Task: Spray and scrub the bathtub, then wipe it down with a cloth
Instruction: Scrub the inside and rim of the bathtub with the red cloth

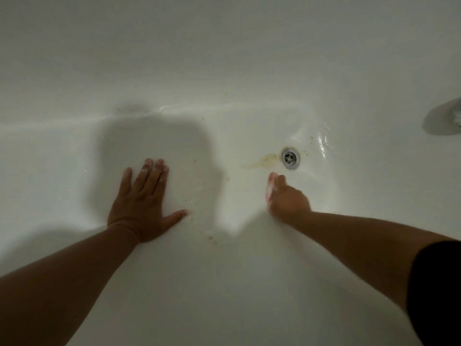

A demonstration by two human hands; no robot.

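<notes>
Head view: white glossy bathtub fills the frame. On its floor, left hand lies flat, fingers straight, holding nothing. Blurred right hand, fingers extended, foamy, empty, is near round metal drain, with yellowish stain just beside the drain.

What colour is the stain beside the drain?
Yellowish-brown: the stain streaks away from the metal drain, seen best in the head view.

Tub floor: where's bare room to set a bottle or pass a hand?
Free: the floor left of the left hand; the far bathtub wall above both hands; the near slope between the forearms. Crowded: gritty specks between the hands; the right hand sits close to the drain and its yellow stain.
</notes>
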